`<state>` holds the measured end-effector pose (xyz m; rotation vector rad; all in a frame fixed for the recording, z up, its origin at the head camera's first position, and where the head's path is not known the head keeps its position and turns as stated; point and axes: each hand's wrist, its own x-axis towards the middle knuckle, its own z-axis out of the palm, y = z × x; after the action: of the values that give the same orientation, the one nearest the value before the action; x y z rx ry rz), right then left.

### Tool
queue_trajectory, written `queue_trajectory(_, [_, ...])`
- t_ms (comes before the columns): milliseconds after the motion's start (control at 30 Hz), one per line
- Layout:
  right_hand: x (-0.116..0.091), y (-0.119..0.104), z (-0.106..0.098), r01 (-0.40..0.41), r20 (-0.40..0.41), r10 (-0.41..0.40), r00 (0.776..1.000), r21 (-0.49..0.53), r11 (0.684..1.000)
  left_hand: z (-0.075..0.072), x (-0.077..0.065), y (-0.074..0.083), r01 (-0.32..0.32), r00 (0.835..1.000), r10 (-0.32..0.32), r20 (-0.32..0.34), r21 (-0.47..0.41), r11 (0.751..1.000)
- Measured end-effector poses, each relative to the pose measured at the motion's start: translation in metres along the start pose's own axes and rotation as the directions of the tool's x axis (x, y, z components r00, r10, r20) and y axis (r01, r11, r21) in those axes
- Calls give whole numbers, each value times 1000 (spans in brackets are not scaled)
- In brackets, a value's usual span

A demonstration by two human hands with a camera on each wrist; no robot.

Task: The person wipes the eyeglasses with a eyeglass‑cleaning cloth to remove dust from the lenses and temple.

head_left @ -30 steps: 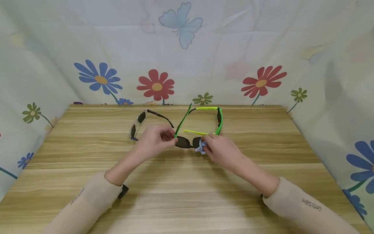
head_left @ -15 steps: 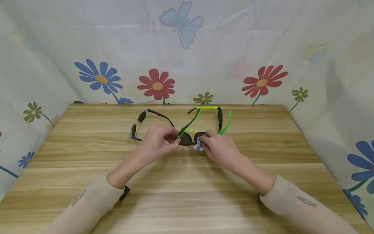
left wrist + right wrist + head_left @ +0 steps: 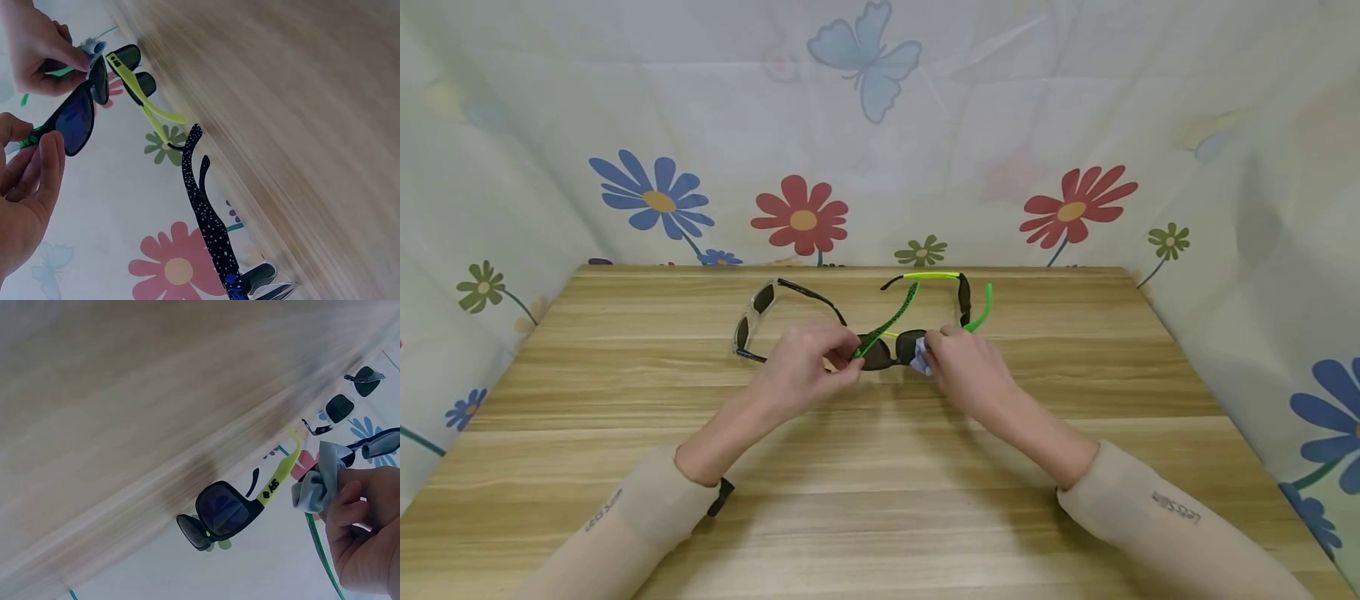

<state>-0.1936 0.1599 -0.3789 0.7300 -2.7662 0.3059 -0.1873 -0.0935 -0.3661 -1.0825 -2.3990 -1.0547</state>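
Observation:
Between both hands, a pair of dark-lensed sunglasses with green temples is held up off the table. My left hand pinches it where the left temple meets the frame. The patterned green temple slants up and away. My right hand pinches a crumpled light blue cloth around the other lens, with the fingers covering that end of the frame. The other green temple sticks out beyond the right hand. In the left wrist view, the lens nearest my left hand shows bluish and uncovered.
Sunglasses with a clear frame and dark speckled temples lie unfolded to the left on the wooden table. Behind the hands, black-framed sunglasses with yellow temples lie unfolded, partly hidden. A flowered cloth backdrop rises behind the table edge.
The held sunglasses have tilted, so the patterned temple leans further right and the other temple stands further right. My right hand and the cloth shifted left, then up and right along the lens.

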Motion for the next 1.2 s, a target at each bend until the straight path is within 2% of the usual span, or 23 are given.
queue_trajectory(533, [5,-2,4,47,-42,-42,998,104,994,6,3,3,-46,999,46,19,-11,999])
queue_trajectory(700, [8,-2,3,34,-20,-32,999,96,995,6,2,3,-53,998,53,23,-6,999])
queue_trajectory(1000, [9,1,4,-19,57,18,998,24,1000,9,2,1,-52,998,52,47,10,999])
queue_trajectory(1200, [9,1,4,-23,62,22,998,17,1000,8,1,0,-47,998,47,40,-7,999])
